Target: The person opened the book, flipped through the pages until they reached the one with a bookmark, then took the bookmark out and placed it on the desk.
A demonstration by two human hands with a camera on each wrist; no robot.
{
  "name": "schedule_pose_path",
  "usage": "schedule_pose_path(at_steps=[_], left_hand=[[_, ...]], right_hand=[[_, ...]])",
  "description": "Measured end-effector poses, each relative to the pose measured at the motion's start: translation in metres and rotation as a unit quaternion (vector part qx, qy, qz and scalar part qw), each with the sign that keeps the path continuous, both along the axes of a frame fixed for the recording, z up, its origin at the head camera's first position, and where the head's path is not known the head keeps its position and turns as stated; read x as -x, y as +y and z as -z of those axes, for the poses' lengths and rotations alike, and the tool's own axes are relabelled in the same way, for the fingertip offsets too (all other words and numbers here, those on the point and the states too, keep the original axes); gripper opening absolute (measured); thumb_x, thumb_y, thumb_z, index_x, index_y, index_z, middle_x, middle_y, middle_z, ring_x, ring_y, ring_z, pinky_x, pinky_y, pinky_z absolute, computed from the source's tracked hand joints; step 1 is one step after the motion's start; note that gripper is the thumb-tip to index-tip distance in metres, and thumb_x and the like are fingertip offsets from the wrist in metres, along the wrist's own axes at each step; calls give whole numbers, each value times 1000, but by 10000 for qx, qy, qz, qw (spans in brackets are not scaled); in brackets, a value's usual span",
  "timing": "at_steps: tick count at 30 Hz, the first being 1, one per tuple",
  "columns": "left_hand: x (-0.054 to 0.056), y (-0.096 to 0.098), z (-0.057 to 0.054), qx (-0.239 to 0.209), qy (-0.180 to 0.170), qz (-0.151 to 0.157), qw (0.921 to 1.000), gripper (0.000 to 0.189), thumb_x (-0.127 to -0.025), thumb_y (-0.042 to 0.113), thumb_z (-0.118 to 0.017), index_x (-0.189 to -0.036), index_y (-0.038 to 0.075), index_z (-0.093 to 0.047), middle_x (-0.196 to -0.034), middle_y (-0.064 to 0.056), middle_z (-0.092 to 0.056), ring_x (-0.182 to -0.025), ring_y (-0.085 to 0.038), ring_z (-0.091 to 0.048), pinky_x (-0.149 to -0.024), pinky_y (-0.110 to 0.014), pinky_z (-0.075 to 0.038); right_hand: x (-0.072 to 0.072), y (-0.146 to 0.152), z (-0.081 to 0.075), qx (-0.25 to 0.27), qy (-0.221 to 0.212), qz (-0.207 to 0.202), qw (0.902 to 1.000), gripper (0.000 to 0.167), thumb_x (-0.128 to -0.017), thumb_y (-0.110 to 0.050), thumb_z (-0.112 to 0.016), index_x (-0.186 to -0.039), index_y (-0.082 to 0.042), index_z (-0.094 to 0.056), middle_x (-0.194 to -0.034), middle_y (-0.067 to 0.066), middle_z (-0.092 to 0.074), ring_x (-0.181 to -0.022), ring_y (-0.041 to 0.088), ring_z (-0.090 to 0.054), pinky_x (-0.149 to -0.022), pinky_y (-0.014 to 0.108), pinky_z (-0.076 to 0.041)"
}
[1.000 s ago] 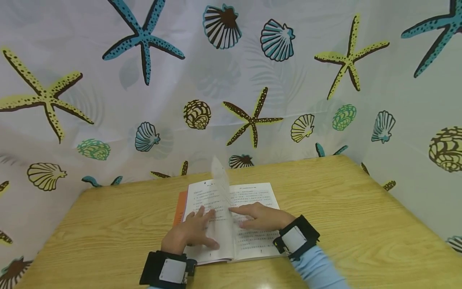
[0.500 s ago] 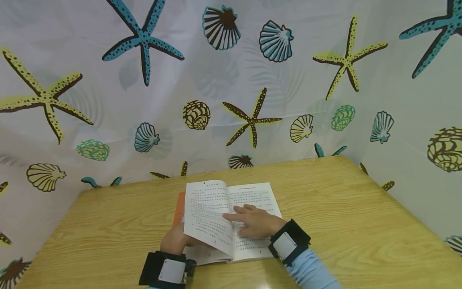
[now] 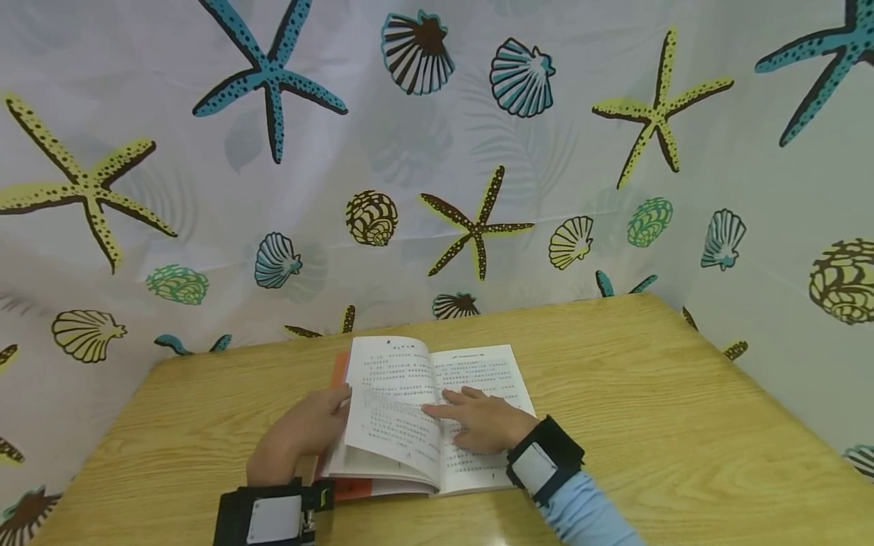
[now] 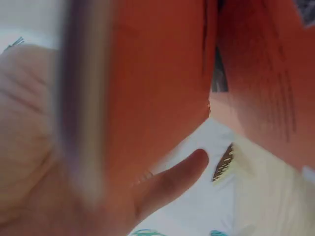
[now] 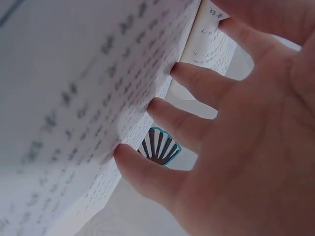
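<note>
An open book (image 3: pixel 392 371) with printed white pages lies on the wooden table in the head view. At its left edge, my left hand (image 3: pixel 307 425) grips the left half, which is raised somewhat off the table. One leaf (image 3: pixel 392 425) bows over on that side. The left wrist view shows the orange cover (image 4: pixel 157 73) from close by, with the palm beside the book's edge and one digit (image 4: pixel 172 187) along the cover. My right hand (image 3: pixel 488 421) lies on the right page with fingers spread. In the right wrist view, its fingertips (image 5: pixel 160 105) touch the printed page (image 5: pixel 98 73).
The wooden table (image 3: pixel 614 364) extends around the book on both sides. Behind it hangs a white cloth (image 3: pixel 437 152) printed with starfish and shells. A black band (image 3: pixel 546 459) with a silver plate sits on each wrist.
A standing leaf has come down to the left. My left hand has slid out from under it to the book's left edge, lifting that side. The right hand has shifted slightly left.
</note>
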State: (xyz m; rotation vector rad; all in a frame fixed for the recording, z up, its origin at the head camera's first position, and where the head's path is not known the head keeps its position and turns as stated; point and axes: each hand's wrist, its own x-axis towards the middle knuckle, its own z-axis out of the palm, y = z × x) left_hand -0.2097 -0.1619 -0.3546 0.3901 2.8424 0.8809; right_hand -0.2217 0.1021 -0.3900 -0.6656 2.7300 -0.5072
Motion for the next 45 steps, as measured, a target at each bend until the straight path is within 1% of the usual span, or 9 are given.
schedule_pose_path(at_steps=[2,4,7,11,19,22,27,34,45], left_hand=[[-2,0,-6,64,69,-158,9998,39,-104,3,-51,-142,-6,-53,-138,-26,-57,-116,-37,-59,-96,-50,-52],[-4,2,-12,166,132,-200,9996,45,-105,6,-51,-147,-7,-45,-147,-28,-49,-132,-43,-50,-109,-58,-40],[-9,10,-22,284,233,-154,9992,52,-103,12,-58,-150,-4,-43,-153,-27,-42,-142,-45,-38,-112,-61,-33],[-12,23,-27,486,220,71,9985,55,-100,21,-65,-148,0,-49,-153,-25,-43,-142,-45,-38,-112,-62,-32],[3,43,10,957,-1048,151,9898,84,-75,20,-91,-149,11,-52,-159,-23,-35,-143,-46,-36,-111,-64,-34],[6,47,19,1293,-1030,161,9861,91,-69,20,-95,-149,12,-52,-159,-24,-34,-141,-51,-36,-107,-69,-35],[8,48,23,1651,-830,164,9826,93,-67,24,-96,-149,15,-53,-159,-21,-35,-140,-53,-35,-103,-73,-36],[9,47,23,1523,-854,257,9843,93,-68,23,-96,-149,13,-52,-160,-22,-33,-142,-50,-33,-106,-71,-34],[7,44,23,1260,-808,300,9883,91,-68,19,-96,-148,11,-52,-159,-24,-33,-143,-51,-32,-108,-71,-32]], right_hand=[[0,0,0,-19,16,2,10000,55,-97,-10,-63,-148,-28,-56,-160,9,-39,-148,38,-30,-115,60,-28],[0,-1,0,-44,42,10,10000,55,-97,-10,-64,-148,-28,-55,-160,9,-39,-148,38,-30,-115,60,-29],[-1,-2,0,-98,95,37,9999,55,-96,-10,-64,-148,-29,-55,-159,9,-40,-147,38,-31,-115,60,-30],[-2,-3,-1,-166,138,49,9998,55,-97,-12,-64,-148,-29,-55,-159,8,-40,-147,37,-32,-114,61,-31],[-4,-5,-1,-202,215,-49,9996,54,-97,-11,-64,-147,-30,-57,-158,11,-41,-146,40,-34,-111,64,-33],[-4,-7,0,-302,272,-60,9992,54,-97,-12,-64,-146,-31,-57,-158,11,-41,-145,41,-34,-110,67,-33],[-2,-7,-1,-345,214,-5,9992,55,-97,-14,-65,-147,-32,-56,-159,9,-40,-146,39,-33,-111,67,-32],[2,2,2,-275,229,-48,9993,61,-94,-16,-70,-151,-24,-50,-158,8,-42,-146,35,-36,-113,57,-34],[17,47,2,-222,198,751,9967,55,-92,-14,-73,-142,-1,-57,-155,19,-43,-145,42,-34,-115,57,-31]])
